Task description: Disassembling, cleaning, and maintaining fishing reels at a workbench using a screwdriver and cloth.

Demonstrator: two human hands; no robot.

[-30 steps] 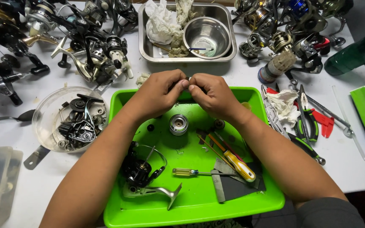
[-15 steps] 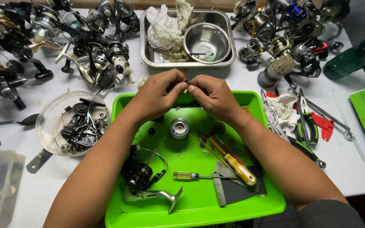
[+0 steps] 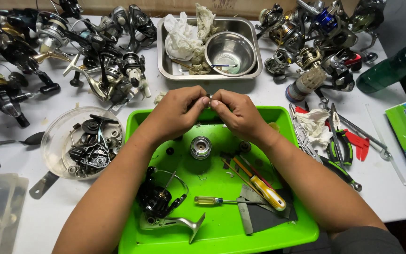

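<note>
My left hand and my right hand meet fingertip to fingertip above the far edge of a bright green tray. Together they pinch a very small part that the fingers mostly hide. Below them in the tray stands a round metal spool. A black fishing reel body with a silver handle lies at the tray's near left. Two yellow-handled screwdrivers rest at the near right beside a dark flat pad.
A clear bowl of reel parts sits left of the tray. Several fishing reels crowd the far left and far right. A steel tray with a steel bowl and rags stands behind. Pliers and crumpled tissue lie right.
The view has shifted slightly; my hands stay pinched together above the tray's far edge, with only small finger movements.
</note>
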